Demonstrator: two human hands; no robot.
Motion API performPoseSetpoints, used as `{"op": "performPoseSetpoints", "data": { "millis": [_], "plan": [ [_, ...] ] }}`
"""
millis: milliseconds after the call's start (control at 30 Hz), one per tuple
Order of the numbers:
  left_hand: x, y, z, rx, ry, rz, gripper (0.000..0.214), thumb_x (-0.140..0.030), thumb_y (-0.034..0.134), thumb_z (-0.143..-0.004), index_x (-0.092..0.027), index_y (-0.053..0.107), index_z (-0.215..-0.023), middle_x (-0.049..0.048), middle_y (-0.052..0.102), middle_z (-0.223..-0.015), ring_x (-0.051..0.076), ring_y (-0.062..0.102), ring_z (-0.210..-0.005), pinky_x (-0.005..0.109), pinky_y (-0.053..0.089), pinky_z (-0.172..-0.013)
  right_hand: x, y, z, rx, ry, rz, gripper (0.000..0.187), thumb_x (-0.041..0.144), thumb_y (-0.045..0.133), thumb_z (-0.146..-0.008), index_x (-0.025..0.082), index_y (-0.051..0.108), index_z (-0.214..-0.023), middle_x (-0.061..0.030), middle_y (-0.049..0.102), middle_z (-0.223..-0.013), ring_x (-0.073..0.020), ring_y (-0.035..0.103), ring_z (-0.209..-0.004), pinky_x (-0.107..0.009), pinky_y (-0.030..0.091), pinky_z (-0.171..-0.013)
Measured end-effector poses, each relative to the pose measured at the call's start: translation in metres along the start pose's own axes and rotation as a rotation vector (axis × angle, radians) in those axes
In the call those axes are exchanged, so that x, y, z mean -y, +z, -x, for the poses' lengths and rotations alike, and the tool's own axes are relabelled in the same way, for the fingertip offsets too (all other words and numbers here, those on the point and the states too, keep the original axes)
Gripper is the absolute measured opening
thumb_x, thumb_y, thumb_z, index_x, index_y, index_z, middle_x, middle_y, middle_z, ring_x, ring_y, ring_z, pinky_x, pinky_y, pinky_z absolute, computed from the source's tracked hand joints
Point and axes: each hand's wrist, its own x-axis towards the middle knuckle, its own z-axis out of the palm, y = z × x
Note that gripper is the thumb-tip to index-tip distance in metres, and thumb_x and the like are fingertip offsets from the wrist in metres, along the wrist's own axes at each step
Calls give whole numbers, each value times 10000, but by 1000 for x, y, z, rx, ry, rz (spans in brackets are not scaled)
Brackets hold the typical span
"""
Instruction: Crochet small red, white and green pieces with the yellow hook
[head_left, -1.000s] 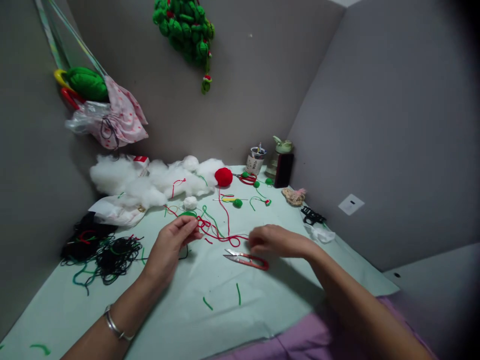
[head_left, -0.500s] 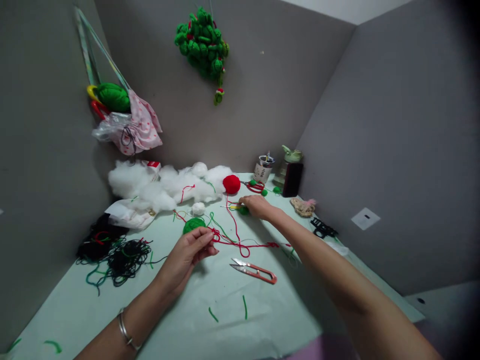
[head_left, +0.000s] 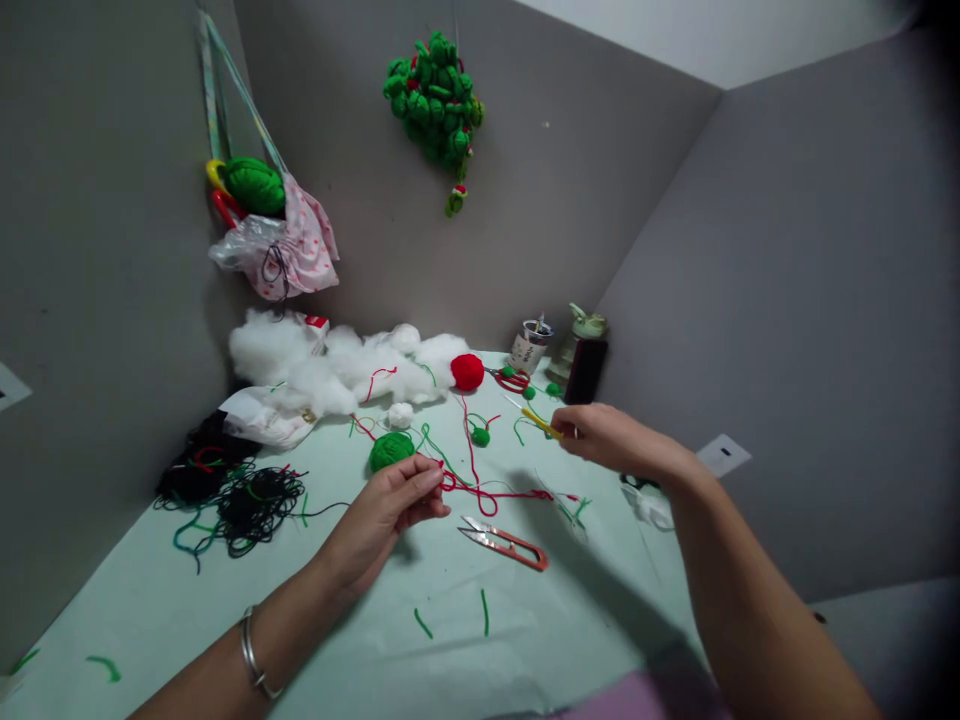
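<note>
My left hand (head_left: 405, 492), fingers pinched, holds the end of a red yarn (head_left: 472, 487) that loops over the table toward the right. Above the table at the right, my right hand (head_left: 611, 440) grips a crochet hook (head_left: 538, 420) by its yellow handle, metal tip pointing away to the left. A ball of green yarn (head_left: 391, 451) sits just behind my left hand. Thread snips (head_left: 504, 543) with an orange handle lie in front, blades to the left. Farther back is a red yarn ball (head_left: 466, 372), and a small green crocheted piece (head_left: 480, 436) lies between the hands.
White stuffing (head_left: 337, 370) is heaped along the back. Tangled black yarn (head_left: 259, 508) lies at left. Red-handled scissors (head_left: 513, 381), a pen cup (head_left: 529, 346), a bottle (head_left: 583, 335) and a dark phone (head_left: 586, 371) stand at back right. Green yarn scraps (head_left: 484, 612) lie in front.
My right hand has lifted the crochet hook off the table and moved right and nearer. My left hand keeps its pinch on the red yarn. The view has shifted slightly.
</note>
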Motion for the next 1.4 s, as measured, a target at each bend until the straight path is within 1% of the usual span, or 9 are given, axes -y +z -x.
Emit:
{"op": "performPoseSetpoints", "data": {
  "millis": [100, 167, 200, 300, 433, 667, 967, 1233, 1400],
  "plan": [
    [2, 7, 4, 8, -8, -3, 341, -412, 922, -715, -185, 679, -788, -36, 619, -739, 116, 618, -658, 263, 576, -776, 27, 19, 40, -12, -103, -372, 162, 335, 596, -1006, 208, 669, -936, -27, 738, -787, -170, 737, -694, -287, 587, -655],
    [4, 11, 7, 18, -9, -14, 339, -412, 921, -717, -182, 679, -772, -27, 621, -755, 125, 623, -684, 270, 572, -783, 54, 38, 56, -122, -112, -1210, 192, 404, 719, -921, 223, 659, -930, -42, 735, -818, -205, 737, -680, -351, 599, -649],
    [6, 13, 9, 22, -8, -21, 333, -413, 917, -722, -182, 681, -770, -23, 624, -764, 129, 627, -697, 276, 570, -793, 66, 47, 61, -104, -99, -1463, 242, 427, 803, -853, 232, 665, -892, -34, 734, -805, -207, 734, -677, -358, 603, -654],
    [9, 17, 13, 39, 0, -42, 311, -422, 901, -743, -188, 699, -779, -18, 638, -780, 139, 638, -716, 288, 560, -801, 94, 64, 64, -137, -66, -1779, 251, 359, 905, -758, 232, 696, -816, -22, 740, -806, -178, 716, -662, -333, 604, -667],
    [9, 18, 15, 56, 11, -72, 296, -428, 898, -746, -192, 722, -776, -13, 661, -771, 143, 637, -700, 283, 536, -760, 101, 73, 59, -238, -50, -1783, 179, 247, 903, -756, 233, 730, -798, -19, 765, -811, -164, 696, -667, -315, 600, -672],
    [12, 15, 10, 16, -2, -115, 326, -458, 911, -710, -193, 726, -750, -15, 663, -759, 139, 643, -677, 272, 541, -731, 101, 85, 63, -223, -42, -1707, 135, 218, 889, -750, 229, 759, -788, -28, 795, -830, -173, 704, -697, -317, 603, -682],
    [11, 9, 2, -1, -35, -193, 383, -496, 959, -621, -191, 745, -710, -22, 656, -768, 135, 663, -662, 258, 577, -711, 109, 83, 61, -236, 4, -1673, 108, 216, 871, -724, 235, 781, -779, -20, 791, -808, -171, 704, -718, -296, 578, -681],
    [18, 3, -2, 6, 6, -238, 337, -490, 929, -699, -200, 766, -757, -24, 661, -819, 132, 678, -692, 240, 567, -736, 110, 82, 63, -215, 9, -1685, 108, 225, 866, -735, 229, 772, -787, -14, 790, -827, -147, 696, -714, -265, 579, -674],
    [17, 5, -1, -23, 36, -214, 348, -500, 902, -739, -197, 739, -784, -26, 653, -791, 144, 679, -722, 255, 584, -769, 108, 85, 64, -246, -59, -1654, 164, 335, 821, -835, 224, 807, -955, -22, 762, -840, -151, 708, -680, -288, 605, -661]
  ]
}}
